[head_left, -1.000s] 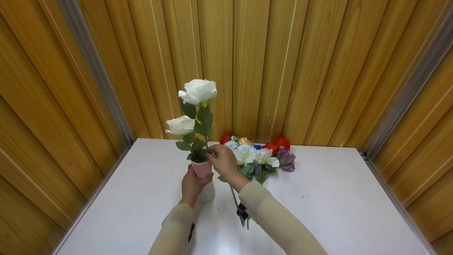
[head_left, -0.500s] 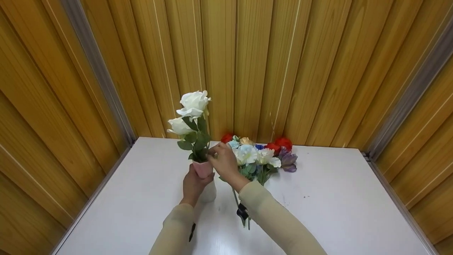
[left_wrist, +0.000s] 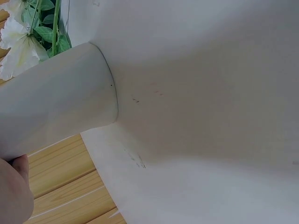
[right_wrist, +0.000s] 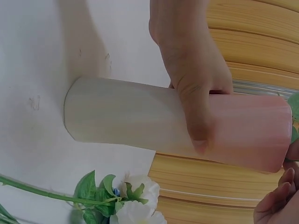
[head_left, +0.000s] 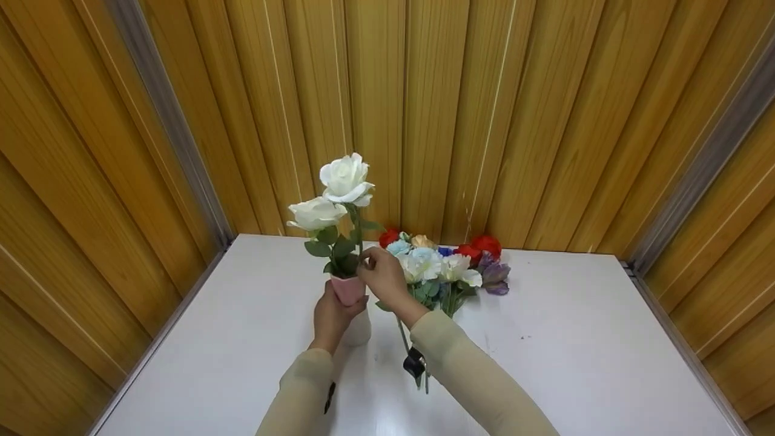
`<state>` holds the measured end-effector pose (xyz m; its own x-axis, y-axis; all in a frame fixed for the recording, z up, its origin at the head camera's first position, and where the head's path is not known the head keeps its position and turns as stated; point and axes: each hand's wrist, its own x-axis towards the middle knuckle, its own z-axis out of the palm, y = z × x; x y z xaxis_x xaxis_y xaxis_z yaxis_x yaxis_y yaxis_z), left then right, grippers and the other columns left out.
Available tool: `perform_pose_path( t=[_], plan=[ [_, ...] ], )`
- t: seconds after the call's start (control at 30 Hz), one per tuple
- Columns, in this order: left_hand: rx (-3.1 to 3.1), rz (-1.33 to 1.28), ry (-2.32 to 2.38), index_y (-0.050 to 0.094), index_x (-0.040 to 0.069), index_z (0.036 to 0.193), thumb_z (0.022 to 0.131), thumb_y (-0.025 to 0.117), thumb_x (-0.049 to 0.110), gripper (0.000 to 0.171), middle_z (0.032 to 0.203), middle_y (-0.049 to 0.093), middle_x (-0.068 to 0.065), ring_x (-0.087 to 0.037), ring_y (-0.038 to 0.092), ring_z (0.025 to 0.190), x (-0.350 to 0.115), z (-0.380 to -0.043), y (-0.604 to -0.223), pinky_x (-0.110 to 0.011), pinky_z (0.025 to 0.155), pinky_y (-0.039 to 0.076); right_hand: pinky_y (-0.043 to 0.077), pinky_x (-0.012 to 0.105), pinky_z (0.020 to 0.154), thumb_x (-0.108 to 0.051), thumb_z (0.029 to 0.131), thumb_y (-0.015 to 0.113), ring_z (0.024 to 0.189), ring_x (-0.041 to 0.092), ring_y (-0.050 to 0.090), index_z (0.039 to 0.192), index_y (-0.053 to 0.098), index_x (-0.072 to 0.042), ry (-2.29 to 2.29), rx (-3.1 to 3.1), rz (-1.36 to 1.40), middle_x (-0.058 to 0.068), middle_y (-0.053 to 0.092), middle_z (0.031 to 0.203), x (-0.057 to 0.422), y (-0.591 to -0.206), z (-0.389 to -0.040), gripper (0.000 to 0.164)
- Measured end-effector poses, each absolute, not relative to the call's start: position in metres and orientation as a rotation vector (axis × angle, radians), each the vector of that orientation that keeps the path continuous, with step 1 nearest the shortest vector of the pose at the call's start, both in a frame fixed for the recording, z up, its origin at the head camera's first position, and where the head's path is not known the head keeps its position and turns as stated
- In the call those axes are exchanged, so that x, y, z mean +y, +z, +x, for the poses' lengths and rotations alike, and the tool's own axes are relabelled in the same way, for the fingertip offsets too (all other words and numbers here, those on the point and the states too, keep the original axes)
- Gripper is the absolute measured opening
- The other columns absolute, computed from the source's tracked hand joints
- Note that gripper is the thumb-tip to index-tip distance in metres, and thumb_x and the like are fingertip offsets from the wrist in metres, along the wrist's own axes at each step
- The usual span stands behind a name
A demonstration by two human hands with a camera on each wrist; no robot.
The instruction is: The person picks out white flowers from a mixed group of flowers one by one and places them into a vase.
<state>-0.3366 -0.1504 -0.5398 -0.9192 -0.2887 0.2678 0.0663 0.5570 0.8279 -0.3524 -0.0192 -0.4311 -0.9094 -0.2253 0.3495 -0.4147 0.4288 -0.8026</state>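
Observation:
A vase (head_left: 347, 292), pink at the top and fading to white lower down, stands on the white table. My left hand (head_left: 329, 318) grips it around the middle, with the thumb across its side in the right wrist view. Two white roses rise from the vase: a lower rose (head_left: 316, 214) on the left and a taller rose (head_left: 346, 179) behind it. At the rim, my right hand (head_left: 387, 280) pinches the taller rose's stem between thumb and fingers. Green leaves (head_left: 344, 248) crowd the vase mouth and hide where the stems enter.
Right of the vase lies a pile of artificial flowers: red flowers (head_left: 486, 245), a purple flower (head_left: 494, 275), pale blue and white blooms (head_left: 454, 268). Their green stems (head_left: 402, 334) point toward the front, passing under the right forearm. Wood-patterned walls (head_left: 433, 121) enclose the table (head_left: 581, 351).
The taller rose has come down toward the vase, then its bloom turned and shifted right. Both hands have stayed nearly in place at the vase and its rim.

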Motion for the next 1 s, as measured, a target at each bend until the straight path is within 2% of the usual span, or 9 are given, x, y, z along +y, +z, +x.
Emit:
perform_pose_path(
  t=[0.13,0.27,0.4,0.47,0.6,0.7,0.8,0.87,1.0],
  plan=[
    [-2.431,0.191,-1.305,0.048,-0.001,0.133,0.081,0.084,0.030,0.070,0.124,0.070,-0.022,-0.036,0.069,0.115,-0.1511,-0.3365,-0.5401,-0.052,0.100,0.054,0.033,0.026,0.061,-0.007,0.087,0.062,0.066,0.013,0.041,0.099,0.071,0.000,1.524,-2.495,0.579,-0.002,0.045,0.071,-0.0183,-0.4307,-0.3522,0.017],
    [-2.415,0.202,-1.327,0.048,-0.001,0.135,0.080,0.084,0.031,0.073,0.124,0.070,-0.022,-0.037,0.069,0.114,-0.1507,-0.3368,-0.5409,-0.053,0.100,0.054,0.036,0.024,0.061,-0.015,0.090,0.064,0.066,0.011,0.044,0.092,0.069,-0.001,1.520,-2.502,0.583,-0.003,0.049,0.071,-0.0180,-0.4299,-0.3527,0.015],
    [-2.396,0.181,-1.289,0.049,-0.002,0.133,0.079,0.085,0.030,0.073,0.121,0.071,-0.023,-0.037,0.070,0.110,-0.1496,-0.3374,-0.5421,-0.053,0.098,0.054,0.035,0.023,0.056,-0.020,0.094,0.067,0.061,0.010,0.044,0.078,0.063,-0.004,1.521,-2.520,0.552,-0.005,0.048,0.065,-0.0180,-0.4269,-0.3531,0.023],
    [-2.392,0.173,-1.270,0.050,-0.002,0.132,0.078,0.085,0.030,0.072,0.119,0.072,-0.023,-0.037,0.070,0.109,-0.1493,-0.3375,-0.5424,-0.053,0.096,0.055,0.035,0.022,0.055,-0.020,0.095,0.069,0.060,0.010,0.044,0.077,0.063,-0.003,1.545,-2.523,0.533,-0.005,0.047,0.064,-0.0178,-0.4254,-0.3531,0.025],
    [-2.386,0.167,-1.256,0.050,-0.002,0.130,0.078,0.086,0.030,0.071,0.117,0.072,-0.023,-0.036,0.071,0.107,-0.1494,-0.3369,-0.5418,-0.053,0.095,0.055,0.038,0.022,0.058,-0.020,0.094,0.071,0.065,0.011,0.047,0.088,0.071,0.001,1.535,-2.508,0.539,0.003,0.059,0.070,-0.0167,-0.4231,-0.3527,0.022],
    [-2.382,0.154,-1.248,0.050,-0.003,0.130,0.078,0.086,0.029,0.071,0.117,0.072,-0.024,-0.037,0.071,0.107,-0.1501,-0.3368,-0.5416,-0.053,0.095,0.055,0.048,0.028,0.067,-0.019,0.093,0.071,0.073,0.014,0.053,0.099,0.074,0.002,1.488,-2.514,0.563,0.013,0.071,0.084,-0.0168,-0.4230,-0.3531,0.022],
    [-2.379,0.143,-1.255,0.049,-0.003,0.131,0.079,0.085,0.028,0.071,0.118,0.072,-0.024,-0.037,0.071,0.108,-0.1502,-0.3369,-0.5417,-0.052,0.096,0.055,0.052,0.030,0.069,-0.017,0.092,0.072,0.074,0.014,0.054,0.101,0.074,0.003,1.457,-2.529,0.585,0.017,0.074,0.088,-0.0177,-0.4245,-0.3543,0.022],
    [-2.385,0.145,-1.262,0.049,-0.003,0.132,0.079,0.085,0.030,0.072,0.119,0.072,-0.023,-0.036,0.071,0.109,-0.1500,-0.3370,-0.5418,-0.052,0.097,0.055,0.051,0.029,0.067,-0.017,0.092,0.072,0.071,0.013,0.053,0.101,0.075,0.003,1.449,-2.543,0.585,0.013,0.073,0.085,-0.0186,-0.4256,-0.3553,0.022],
    [-2.374,0.135,-1.267,0.051,-0.004,0.130,0.078,0.084,0.031,0.070,0.115,0.073,-0.023,-0.036,0.072,0.103,-0.1504,-0.3375,-0.5428,-0.052,0.092,0.056,0.038,0.022,0.058,-0.019,0.090,0.073,0.065,0.011,0.046,0.097,0.077,0.001,1.445,-2.563,0.566,0.009,0.067,0.075,-0.0204,-0.4258,-0.3561,0.022]
  ],
)
